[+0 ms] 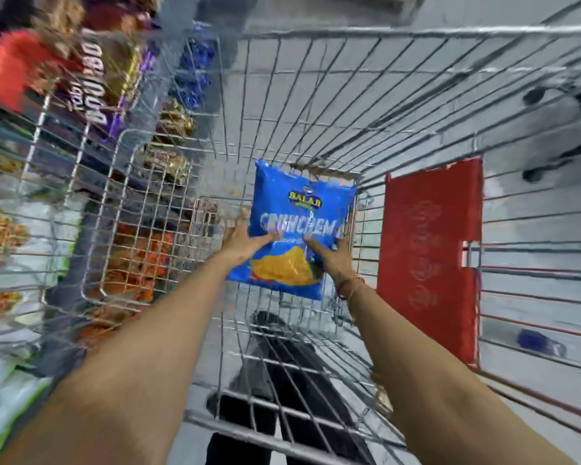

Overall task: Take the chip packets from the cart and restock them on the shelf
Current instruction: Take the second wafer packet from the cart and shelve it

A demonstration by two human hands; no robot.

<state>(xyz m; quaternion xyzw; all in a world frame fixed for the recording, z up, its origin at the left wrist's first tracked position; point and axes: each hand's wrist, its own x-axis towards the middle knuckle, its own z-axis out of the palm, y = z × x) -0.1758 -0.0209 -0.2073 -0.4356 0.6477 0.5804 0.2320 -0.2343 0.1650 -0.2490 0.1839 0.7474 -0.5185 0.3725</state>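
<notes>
You are holding one blue chip packet [292,229] inside the wire cart [399,105], low in the basket near its far end. The packet reads "BALAJI" on a yellow badge near the top and "CRUNCHEM" in pale letters across the middle, though motion blur softens both; a yellow chip picture fills the lower part. Your left hand [240,238] grips the packet's left edge with the thumb laid over the front, and your right hand [332,255] clasps the right edge, its fingers wrapped behind and out of sight. A thread band circles your right wrist.

On the cart's right side hangs one red plastic flap [430,260] with embossed round marks you cannot read. To your left the shelf [21,169] is heavily smeared: a purple pack [98,82] shows large white lettering turned sideways, not legible, and the red, orange and green packs beside it cannot be counted. Dark trousers [282,380] show through the cart floor.
</notes>
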